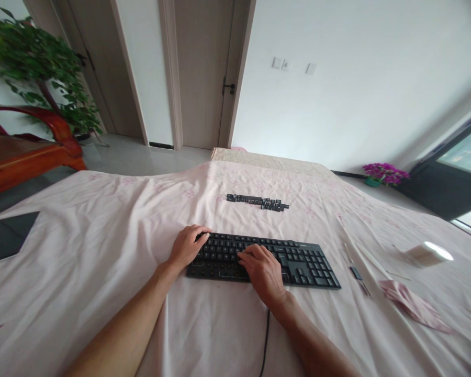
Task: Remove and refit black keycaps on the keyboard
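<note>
Keyboard (298, 262), black, lay on cloth-covered surface (102, 251). Left hand (186, 246): fingers curled over its far-left corner. Right hand (264, 272): fingers bent together on its middle keys, possibly pinching one. Loose keycaps (257, 201) lay beyond it. Step judged: key-pulling; next called for a straight lift, left hand bracing.

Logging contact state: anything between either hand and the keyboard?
Nothing visible. The left hand rests on the left end of the keyboard, the right hand on its middle keys, both touching directly. The loose keycaps lie beyond it on the cloth, apart.
</note>
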Action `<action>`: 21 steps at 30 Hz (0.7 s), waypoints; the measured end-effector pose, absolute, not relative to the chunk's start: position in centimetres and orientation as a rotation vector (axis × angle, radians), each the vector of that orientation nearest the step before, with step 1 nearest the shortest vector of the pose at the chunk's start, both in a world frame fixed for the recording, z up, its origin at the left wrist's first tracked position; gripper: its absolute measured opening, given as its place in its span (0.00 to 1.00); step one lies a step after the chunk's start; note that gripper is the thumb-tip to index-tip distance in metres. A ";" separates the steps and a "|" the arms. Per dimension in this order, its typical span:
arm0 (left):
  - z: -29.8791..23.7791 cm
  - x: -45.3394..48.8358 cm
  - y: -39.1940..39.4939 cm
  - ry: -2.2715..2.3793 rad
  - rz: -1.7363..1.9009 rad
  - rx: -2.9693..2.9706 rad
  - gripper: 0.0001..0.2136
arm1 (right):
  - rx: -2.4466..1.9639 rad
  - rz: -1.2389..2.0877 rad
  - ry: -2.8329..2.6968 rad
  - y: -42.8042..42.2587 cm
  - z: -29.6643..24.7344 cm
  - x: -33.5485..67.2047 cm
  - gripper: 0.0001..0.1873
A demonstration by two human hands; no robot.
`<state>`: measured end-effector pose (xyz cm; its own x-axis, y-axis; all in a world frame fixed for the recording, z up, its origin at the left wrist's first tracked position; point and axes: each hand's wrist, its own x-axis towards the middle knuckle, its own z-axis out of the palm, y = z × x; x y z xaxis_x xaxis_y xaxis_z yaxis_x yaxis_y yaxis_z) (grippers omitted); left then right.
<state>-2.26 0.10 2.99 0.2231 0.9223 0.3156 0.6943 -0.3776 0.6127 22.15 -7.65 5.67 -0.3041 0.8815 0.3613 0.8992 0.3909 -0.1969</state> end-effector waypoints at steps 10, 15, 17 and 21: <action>3.0 -2.2 0.1 1.508 0.913 2.158 0.14 | -1.523 -0.141 -2.342 -7.6 6.2 21.8 0.07; 3.0 -2.2 0.1 1.511 0.930 2.161 0.13 | -1.521 -0.160 -2.380 -7.6 6.3 21.7 0.09; 3.0 -2.2 0.1 1.512 0.927 2.159 0.13 | -1.529 -0.154 -2.375 -7.5 6.2 21.6 0.09; 3.1 -2.1 0.1 1.511 0.932 2.159 0.13 | -1.541 -0.166 -2.383 -7.7 6.0 21.7 0.08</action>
<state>-2.13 0.07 3.06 0.2175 0.9234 0.3162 0.6971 -0.3737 0.6119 21.65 -7.66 6.02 -0.3810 0.8716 0.3083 0.9059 0.4186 -0.0638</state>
